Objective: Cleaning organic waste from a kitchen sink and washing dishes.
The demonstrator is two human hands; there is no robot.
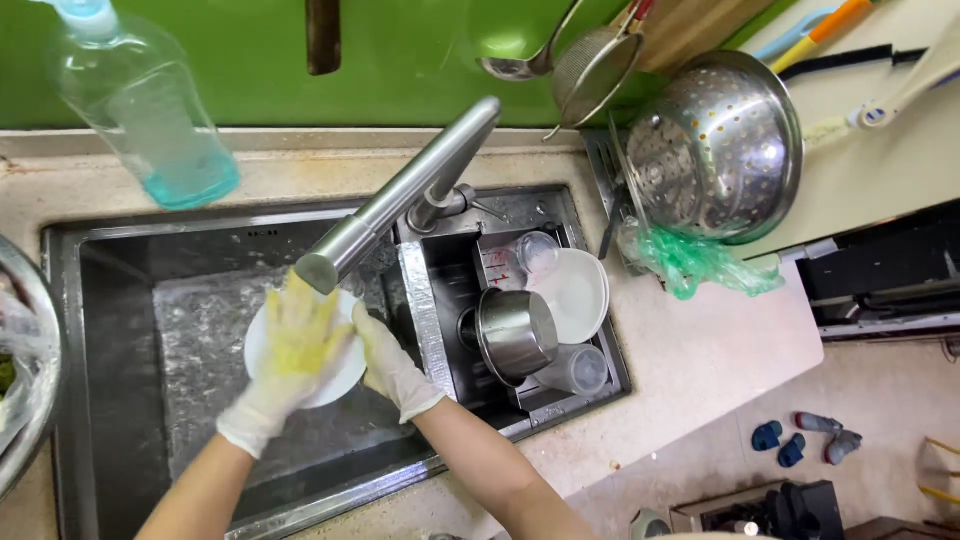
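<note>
Scrubbing step: we grip the white plate point(340, 375) over the sink point(120, 300) under the faucet point(400, 195), right hand point(385, 365) clasping its rim, left hand point(295, 350) pressing a yellow sponge point(300, 340) flat; rinsing seems next.

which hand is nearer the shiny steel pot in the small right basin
Right. The right hand grips the round white plate's right edge, just left of the divider beside the shiny steel pot. The left hand lies across the plate's face under the faucet, farther left.
</note>
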